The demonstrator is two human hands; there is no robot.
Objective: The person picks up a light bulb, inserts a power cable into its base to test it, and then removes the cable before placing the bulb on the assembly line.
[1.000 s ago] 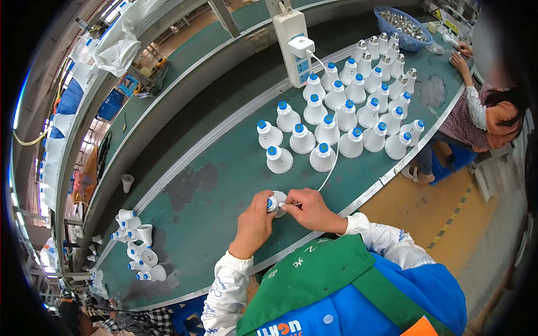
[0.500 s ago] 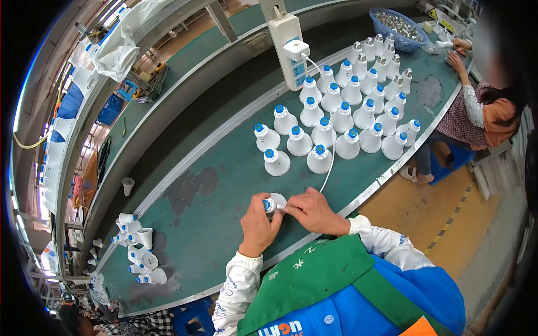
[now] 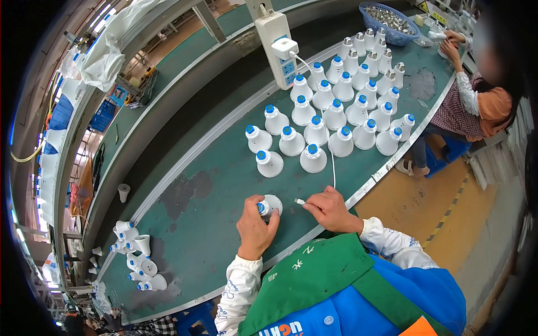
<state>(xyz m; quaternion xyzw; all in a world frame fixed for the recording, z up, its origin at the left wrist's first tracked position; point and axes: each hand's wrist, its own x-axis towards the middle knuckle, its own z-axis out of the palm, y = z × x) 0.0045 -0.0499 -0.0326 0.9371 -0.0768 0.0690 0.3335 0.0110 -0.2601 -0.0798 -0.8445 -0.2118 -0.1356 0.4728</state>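
Note:
My left hand (image 3: 256, 228) is wrapped round a white bulb housing (image 3: 273, 204) with a blue cap, which rests on the green bench near me. Between the thumb and fingers of my right hand (image 3: 332, 210) is a white charging cable (image 3: 334, 168); its plug end (image 3: 300, 201) points toward the housing, a small gap apart from it. The cable runs back among the standing bulbs to a white charger (image 3: 284, 48) on a power strip (image 3: 276, 33). Just beyond my hands stand several blue-capped bulb housings (image 3: 313, 159) in rows.
Metal-capped bulbs (image 3: 386, 82) stand farther back, near a blue basket (image 3: 392, 35) of small metal parts. More housings (image 3: 142, 265) lie in a pile at the left. A co-worker (image 3: 482, 106) sits at the far right. The bench's metal edge (image 3: 367, 186) runs close by my right hand.
My right hand has drawn the cable's plug away from the bulb housing, to the right. My left hand still holds the housing. The view has shifted slightly.

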